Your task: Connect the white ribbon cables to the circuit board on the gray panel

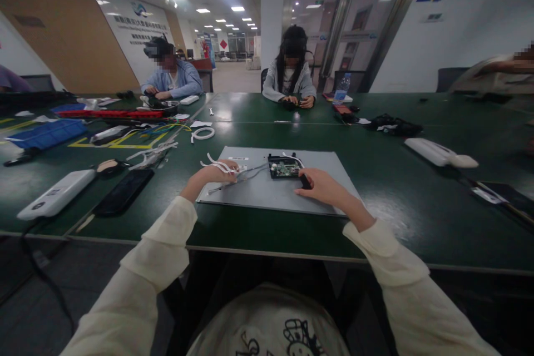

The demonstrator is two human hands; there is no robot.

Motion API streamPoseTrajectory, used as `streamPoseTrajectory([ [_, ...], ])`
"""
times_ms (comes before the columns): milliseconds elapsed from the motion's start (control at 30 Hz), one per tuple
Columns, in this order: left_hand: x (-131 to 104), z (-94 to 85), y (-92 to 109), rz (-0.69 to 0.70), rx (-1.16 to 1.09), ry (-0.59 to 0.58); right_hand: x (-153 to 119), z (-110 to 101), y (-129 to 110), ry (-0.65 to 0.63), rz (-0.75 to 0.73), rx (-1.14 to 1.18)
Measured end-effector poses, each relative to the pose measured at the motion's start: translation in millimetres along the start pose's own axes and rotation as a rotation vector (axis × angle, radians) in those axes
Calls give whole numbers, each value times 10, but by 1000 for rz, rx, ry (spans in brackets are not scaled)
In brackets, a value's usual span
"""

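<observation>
A flat grey panel (267,197) lies on the green table in front of me. On it sits an open black case (271,174) with a green circuit board (287,168) inside, and thin grey wires (255,171) run from it to the left. My left hand (221,174) rests over the panel's left side, fingers closed around several thin white strips (214,160) that stick out above it. Beside the case, my right hand (323,186) pinches a small black piece (306,181); its exact kind is too small to make out.
Left of me lie a white power bank-like device (56,194), a black phone (124,192) and a blue tray (48,134). A white device (434,152) is on the right. Two people (290,75) sit across the table, beside a water bottle (342,89).
</observation>
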State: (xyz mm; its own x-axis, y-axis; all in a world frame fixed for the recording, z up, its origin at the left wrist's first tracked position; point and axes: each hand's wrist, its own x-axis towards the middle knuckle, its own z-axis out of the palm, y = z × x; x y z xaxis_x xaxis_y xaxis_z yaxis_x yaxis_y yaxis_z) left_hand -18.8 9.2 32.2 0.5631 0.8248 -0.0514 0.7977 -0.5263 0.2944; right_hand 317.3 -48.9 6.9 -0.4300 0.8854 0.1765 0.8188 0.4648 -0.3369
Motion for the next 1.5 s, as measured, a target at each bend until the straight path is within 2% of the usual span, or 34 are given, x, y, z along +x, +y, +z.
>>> streamPoseTrajectory([
  [100, 38, 6, 50, -9, 31, 80, -13, 1, -30, -7, -2, 4],
  [167, 107, 51, 178, -18, 43, 157, -20, 0, -52, -8, 2, 1],
  [400, 563, 362, 927, 87, 59, 467, -3, 27, -77, 38, -25, -16],
  [533, 759, 545, 1131, 121, 68, 454, 2, 34, -112, 27, -20, 9],
  [733, 798, 764, 1109, 154, 141, 387, 1, 39, -163, 34, -22, -10],
  [967, 805, 763, 1037, 193, 149, 355, -11, 15, -143, 10, 18, 68],
  [1033, 813, 768, 1037, 185, 155, 361, 19, -57, -57, 59, 73, 96],
  [1167, 818, 780, 1043, 168, 168, 379, 191, -241, 228, 290, 229, 138],
  [1233, 823, 779, 1041, 170, 170, 383, 317, -267, 367, 370, 326, 213],
  [1333, 846, 778, 1031, 159, 169, 373, 488, -152, 482, 373, 409, 241],
  [1500, 887, 800, 1007, 143, 164, 367, 605, 195, 476, 286, 307, 134],
])
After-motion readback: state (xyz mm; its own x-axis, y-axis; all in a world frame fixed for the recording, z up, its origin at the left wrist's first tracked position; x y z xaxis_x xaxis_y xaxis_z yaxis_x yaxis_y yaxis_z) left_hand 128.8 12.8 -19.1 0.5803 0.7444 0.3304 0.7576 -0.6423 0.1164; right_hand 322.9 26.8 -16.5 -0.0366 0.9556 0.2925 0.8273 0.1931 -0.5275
